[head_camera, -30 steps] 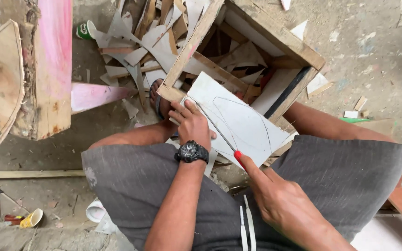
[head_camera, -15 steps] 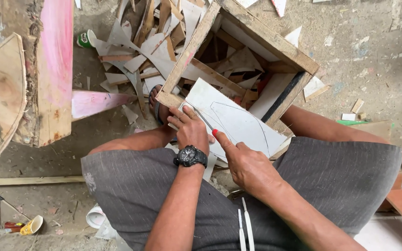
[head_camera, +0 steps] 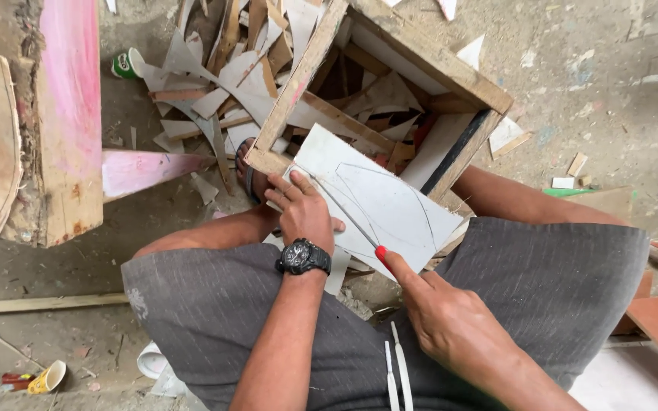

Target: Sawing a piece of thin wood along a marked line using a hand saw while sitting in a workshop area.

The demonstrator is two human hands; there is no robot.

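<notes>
Right now we have the white board (head_camera: 378, 205) lying tilted across the near corner of the wooden crate (head_camera: 306, 72), curved pencil lines drawn over its face. Our left hand (head_camera: 302, 213) lies flat on its near-left part, fingers spread and pressing down, not curled around anything. Our right hand (head_camera: 451, 327) is closed on a thin saw blade (head_camera: 348, 217) with a red handle tip (head_camera: 381, 251), the blade laid slantwise on the board and running up toward the left fingers.

Risks, as we judge them: the blade passes just beside the left fingertips, so a slip could nick them. Only the crate corner carries the board, and part of it overhangs, so it could rock, pivot or crack along a line. Offcuts (head_camera: 215, 84) litter the crate and the floor (head_camera: 595, 84) around it, and a scrap beneath could tip the board.
</notes>
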